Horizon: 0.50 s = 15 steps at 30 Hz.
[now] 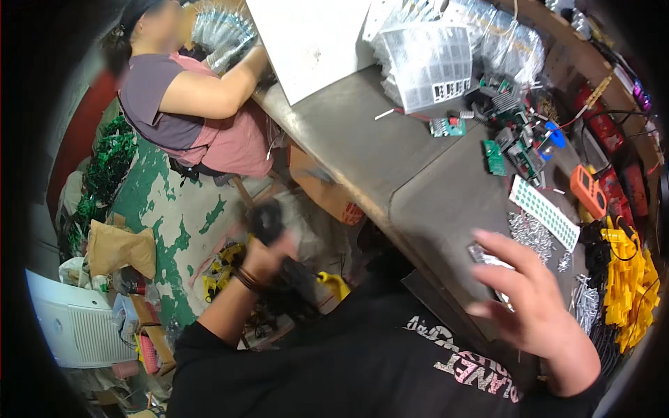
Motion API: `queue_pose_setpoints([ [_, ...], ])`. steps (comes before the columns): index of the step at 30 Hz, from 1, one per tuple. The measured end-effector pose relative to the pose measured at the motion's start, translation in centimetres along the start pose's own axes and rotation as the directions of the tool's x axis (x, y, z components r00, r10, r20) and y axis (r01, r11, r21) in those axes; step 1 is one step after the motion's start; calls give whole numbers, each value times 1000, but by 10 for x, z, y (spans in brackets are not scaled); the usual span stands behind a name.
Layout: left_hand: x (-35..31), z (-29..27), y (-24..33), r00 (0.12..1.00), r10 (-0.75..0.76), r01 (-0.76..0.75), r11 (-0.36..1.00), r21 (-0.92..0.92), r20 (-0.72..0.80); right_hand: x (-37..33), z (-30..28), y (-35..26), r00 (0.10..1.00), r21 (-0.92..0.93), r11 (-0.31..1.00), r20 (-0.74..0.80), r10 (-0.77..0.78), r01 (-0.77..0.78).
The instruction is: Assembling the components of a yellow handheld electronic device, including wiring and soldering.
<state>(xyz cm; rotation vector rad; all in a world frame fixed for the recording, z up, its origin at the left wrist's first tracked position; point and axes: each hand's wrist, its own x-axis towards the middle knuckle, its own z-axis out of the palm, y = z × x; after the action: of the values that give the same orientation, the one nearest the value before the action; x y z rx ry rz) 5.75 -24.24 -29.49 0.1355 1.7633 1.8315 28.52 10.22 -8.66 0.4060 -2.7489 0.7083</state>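
My left hand point(268, 258), blurred by motion, is closed round a black tool with a rounded end point(265, 221). It is off the table's near edge, over the floor, and the tool's exact kind is smeared. My right hand point(523, 296) hovers over the right part of the grey table point(348, 132), fingers spread, gripping nothing. Partly behind those fingers lies a shiny silvery piece point(488, 256). Just beyond the hand is a pile of small metal screws point(529, 237), beside a white sheet with green dots point(545, 212).
Green circuit boards point(519, 139), an orange meter point(589, 191) and clear plastic packs point(425, 66) crowd the table's far side. Yellow-tipped cables point(627, 279) hang at right. Across the table's left edge sits a person point(188, 104). Below stands a cardboard box point(324, 184).
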Motion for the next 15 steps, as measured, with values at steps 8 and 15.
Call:
queue_pose_setpoints([
  [8, 47, -177, -24, 771, 155, -448, 822, -353, -618, -105, 10, 5, 800, -249, 814, 181, 572, -525],
  [15, 36, -157, -51, 820, 308, -120, 917, 381, -482, -129, 26, 8, 711, -339, 654, -69, 700, -677],
])
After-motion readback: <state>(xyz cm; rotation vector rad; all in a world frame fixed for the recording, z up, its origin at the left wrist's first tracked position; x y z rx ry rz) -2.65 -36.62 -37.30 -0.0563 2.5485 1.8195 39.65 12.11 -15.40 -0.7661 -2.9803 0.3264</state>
